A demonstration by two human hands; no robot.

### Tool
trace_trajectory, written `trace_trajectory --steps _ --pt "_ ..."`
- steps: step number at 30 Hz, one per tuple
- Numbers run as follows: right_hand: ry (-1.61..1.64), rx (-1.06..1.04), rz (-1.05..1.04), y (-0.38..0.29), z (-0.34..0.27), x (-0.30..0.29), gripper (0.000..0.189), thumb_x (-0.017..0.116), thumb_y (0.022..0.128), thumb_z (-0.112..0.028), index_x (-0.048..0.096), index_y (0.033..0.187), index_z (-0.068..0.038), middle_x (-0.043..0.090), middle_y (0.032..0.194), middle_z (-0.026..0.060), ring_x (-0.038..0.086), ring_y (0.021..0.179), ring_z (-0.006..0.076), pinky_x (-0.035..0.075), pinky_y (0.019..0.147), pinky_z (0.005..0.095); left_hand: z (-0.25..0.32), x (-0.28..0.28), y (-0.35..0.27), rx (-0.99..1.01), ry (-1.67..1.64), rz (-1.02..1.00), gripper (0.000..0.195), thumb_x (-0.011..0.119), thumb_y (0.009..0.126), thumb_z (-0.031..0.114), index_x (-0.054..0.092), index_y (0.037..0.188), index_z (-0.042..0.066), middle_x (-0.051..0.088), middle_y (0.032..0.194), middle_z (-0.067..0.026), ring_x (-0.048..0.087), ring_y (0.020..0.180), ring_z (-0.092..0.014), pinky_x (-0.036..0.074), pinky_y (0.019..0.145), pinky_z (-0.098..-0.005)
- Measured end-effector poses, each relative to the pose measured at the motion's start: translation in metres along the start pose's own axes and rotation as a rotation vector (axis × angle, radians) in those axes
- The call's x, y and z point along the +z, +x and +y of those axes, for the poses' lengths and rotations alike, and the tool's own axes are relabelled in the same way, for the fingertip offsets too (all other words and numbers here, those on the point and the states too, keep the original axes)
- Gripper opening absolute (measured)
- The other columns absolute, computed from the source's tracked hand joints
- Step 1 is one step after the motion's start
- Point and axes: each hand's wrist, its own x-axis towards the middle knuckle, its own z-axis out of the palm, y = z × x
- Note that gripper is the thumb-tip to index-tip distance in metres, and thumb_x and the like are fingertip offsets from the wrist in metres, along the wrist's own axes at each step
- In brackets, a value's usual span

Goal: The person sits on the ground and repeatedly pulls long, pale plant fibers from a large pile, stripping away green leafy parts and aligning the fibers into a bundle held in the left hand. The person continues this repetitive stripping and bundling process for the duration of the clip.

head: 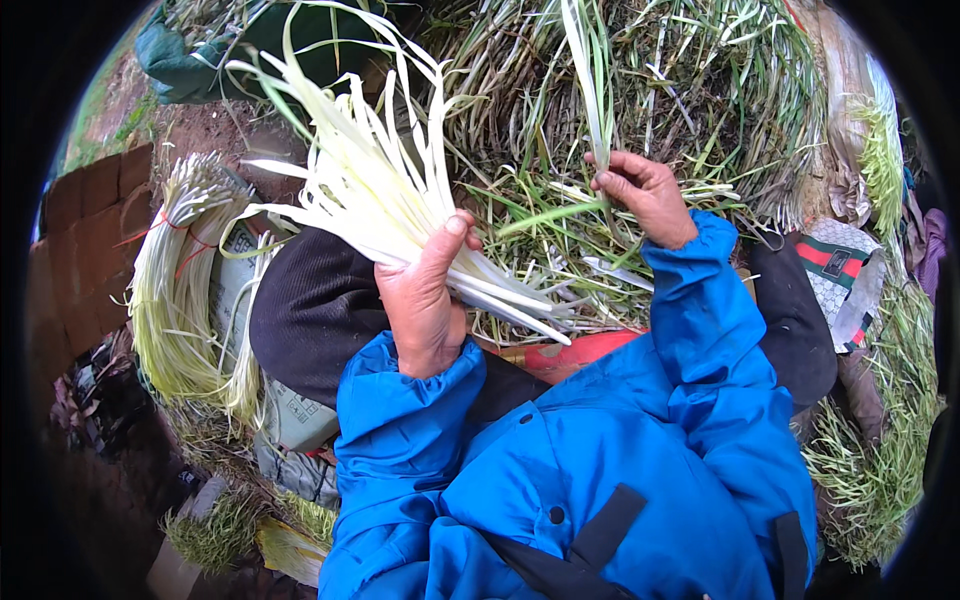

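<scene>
My left hand (427, 292) grips a thick bunch of pale yellow-white leafy stalks (375, 187), probably blanched chives; the leaves fan out to the upper left and the white stem ends point to the lower right. My right hand (645, 191), raised at the right, pinches a few thin green and white leaves (589, 67) between thumb and fingers, and they stand upwards. Loose green and pale trimmings (555, 217) lie beneath and between both hands. At the left, a large bundle of pale stalks (176, 300) tied with red string rests over a greenish box-like thing (292, 412).
A big heap of green and withered stalks (675, 90) fills the area ahead. Brown cardboard (90, 240) stands far left, a green sack (180, 60) upper left. A patterned bag (840, 277) and more greens (877, 465) lie at the right.
</scene>
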Motion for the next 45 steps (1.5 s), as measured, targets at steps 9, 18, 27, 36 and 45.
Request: trace_trajectory --steps 9,18,27,36,45 --pt "-0.156 -0.221 0.011 -0.068 0.009 0.066 0.016 0.062 0.075 -0.008 0.058 0.089 0.0 0.055 0.075 0.0058 0.05 0.066 0.01 0.042 0.06 0.0239 -0.025 0.011 -0.016 0.023 0.049 -0.184 0.023 0.063 0.071 -0.002 0.056 0.094 -0.001 0.061 0.082 -0.0069 0.057 0.068 -0.013 0.046 0.065 -0.0242" --pt "-0.604 -0.48 0.056 -0.102 0.01 0.075 0.018 0.06 0.074 -0.021 0.058 0.089 -0.011 0.052 0.071 0.007 0.054 0.067 0.026 0.044 0.055 0.0355 -0.036 -0.002 -0.039 -0.026 0.203 -0.335 0.022 0.064 0.072 -0.001 0.059 0.093 0.0 0.061 0.083 -0.0042 0.057 0.071 -0.01 0.045 0.066 -0.0218" --pt "-0.562 -0.491 0.067 -0.115 0.017 0.069 0.019 0.058 0.076 -0.021 0.057 0.094 -0.013 0.051 0.072 0.0082 0.054 0.067 0.0271 0.044 0.057 0.0368 -0.041 -0.011 -0.049 -0.124 0.187 -0.359 0.026 0.063 0.073 0.007 0.057 0.097 -0.001 0.06 0.085 -0.0063 0.054 0.07 -0.012 0.045 0.066 -0.0249" --pt "-0.801 -0.556 0.162 -0.123 0.011 0.078 0.015 0.056 0.076 -0.021 0.056 0.09 -0.016 0.05 0.071 0.0062 0.055 0.067 0.0251 0.045 0.054 0.0354 -0.047 -0.02 -0.048 -0.131 0.115 -0.328 0.019 0.061 0.074 0.002 0.058 0.092 0.001 0.059 0.081 -0.0042 0.054 0.067 -0.012 0.044 0.061 -0.0237" --pt "-0.532 -0.426 0.045 -0.117 0.021 0.089 0.02 0.061 0.074 -0.02 0.056 0.091 -0.011 0.052 0.073 0.0052 0.054 0.067 0.0184 0.044 0.056 0.0284 -0.051 -0.025 -0.051 -0.122 0.13 -0.364 0.025 0.063 0.072 0.0 0.056 0.095 0.001 0.058 0.082 -0.003 0.054 0.068 -0.011 0.044 0.061 -0.0227"
